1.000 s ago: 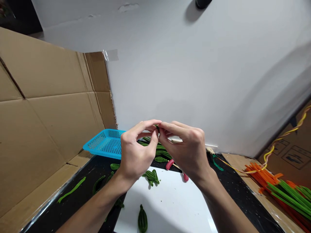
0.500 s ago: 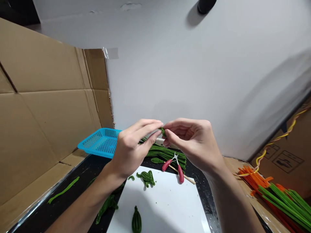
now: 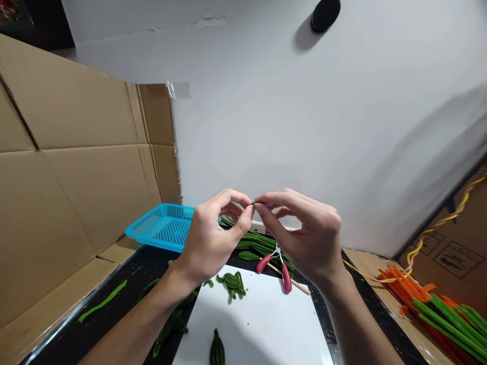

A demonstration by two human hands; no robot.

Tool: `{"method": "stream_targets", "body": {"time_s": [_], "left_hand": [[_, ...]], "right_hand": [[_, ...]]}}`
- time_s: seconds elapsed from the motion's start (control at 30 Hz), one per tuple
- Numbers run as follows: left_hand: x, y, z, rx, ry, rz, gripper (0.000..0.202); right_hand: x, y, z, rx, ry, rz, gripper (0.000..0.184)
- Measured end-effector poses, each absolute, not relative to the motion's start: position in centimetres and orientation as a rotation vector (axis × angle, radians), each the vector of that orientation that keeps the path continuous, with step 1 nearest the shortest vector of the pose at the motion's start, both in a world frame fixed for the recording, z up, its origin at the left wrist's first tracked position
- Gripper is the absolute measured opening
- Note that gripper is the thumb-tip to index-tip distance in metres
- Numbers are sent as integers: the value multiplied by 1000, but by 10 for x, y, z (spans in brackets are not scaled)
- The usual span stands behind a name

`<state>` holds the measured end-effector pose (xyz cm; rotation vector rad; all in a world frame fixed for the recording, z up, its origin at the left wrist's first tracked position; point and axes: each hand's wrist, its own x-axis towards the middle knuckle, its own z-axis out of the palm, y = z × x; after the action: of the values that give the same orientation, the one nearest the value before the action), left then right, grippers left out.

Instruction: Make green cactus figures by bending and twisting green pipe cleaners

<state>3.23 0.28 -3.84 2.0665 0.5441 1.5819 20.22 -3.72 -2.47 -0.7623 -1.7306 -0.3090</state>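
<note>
My left hand (image 3: pixel 211 238) and my right hand (image 3: pixel 304 235) meet in the air above the table, fingertips pinched together on one small green pipe-cleaner piece (image 3: pixel 253 203), mostly hidden by the fingers. Below them lie a bundle of green pipe cleaners (image 3: pixel 262 243), red-handled pliers (image 3: pixel 279 266) and a thin wooden stick (image 3: pixel 299 287). A finished green twisted shape (image 3: pixel 233 281) and a green pod shape (image 3: pixel 216 350) rest on the white sheet (image 3: pixel 266 324).
A blue mesh basket (image 3: pixel 162 225) sits at the back left by a cardboard wall (image 3: pixel 76 167). Loose green pieces (image 3: pixel 102 302) lie on the black table. Orange and green pipe cleaners (image 3: pixel 437 304) are piled at the right. A white wall stands behind.
Both hands stay pinched together on the green piece; the fingers have shifted round it, so less of it shows. The view tilted slightly.
</note>
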Motion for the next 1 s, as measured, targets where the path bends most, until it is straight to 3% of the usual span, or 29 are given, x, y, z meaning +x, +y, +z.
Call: {"method": "stream_targets", "body": {"time_s": [0.33, 0.77, 1.0], "left_hand": [[31, 7, -39, 2086, 555, 1282, 28], [42, 6, -46, 2274, 696, 1526, 23], [38, 10, -45, 2321, 565, 1617, 17]], "right_hand": [[198, -36, -28, -791, -1710, -321, 15], [190, -35, -39, -954, -1648, -752, 27], [192, -42, -28, -921, -1628, -619, 18]]}}
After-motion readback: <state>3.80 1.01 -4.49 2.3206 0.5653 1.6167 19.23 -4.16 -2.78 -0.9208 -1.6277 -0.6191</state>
